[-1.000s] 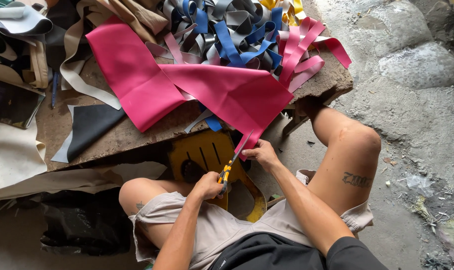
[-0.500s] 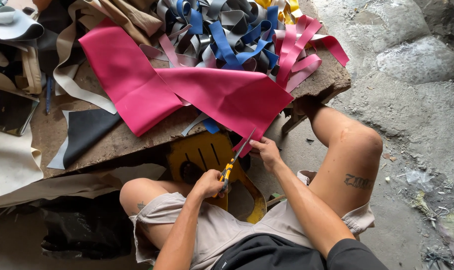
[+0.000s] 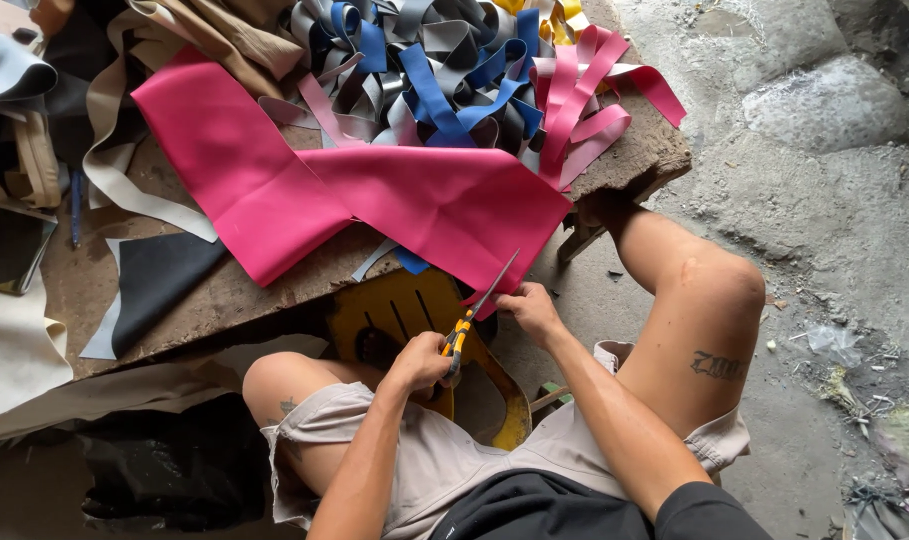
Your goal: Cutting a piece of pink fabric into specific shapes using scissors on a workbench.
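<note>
A large pink sheet of leather-like material (image 3: 414, 205) lies over the front edge of a low worn wooden board (image 3: 224, 290). My left hand (image 3: 419, 365) grips yellow-handled scissors (image 3: 471, 312), whose blades point up and to the right at the sheet's hanging lower corner. My right hand (image 3: 529, 310) pinches that corner just right of the blades. Both hands are between my bare knees, over a yellow plastic seat (image 3: 404, 315).
Coiled strips in blue, grey, pink and yellow (image 3: 454, 70) are piled at the back of the board. A black piece (image 3: 159, 270), beige pieces (image 3: 124, 190) and a dark tablet-like slab (image 3: 9, 245) lie at left. Rough concrete floor with debris (image 3: 834, 250) is at right.
The scissors and both hands stay at the sheet's lower corner with only small shifts. The view has tilted slightly.
</note>
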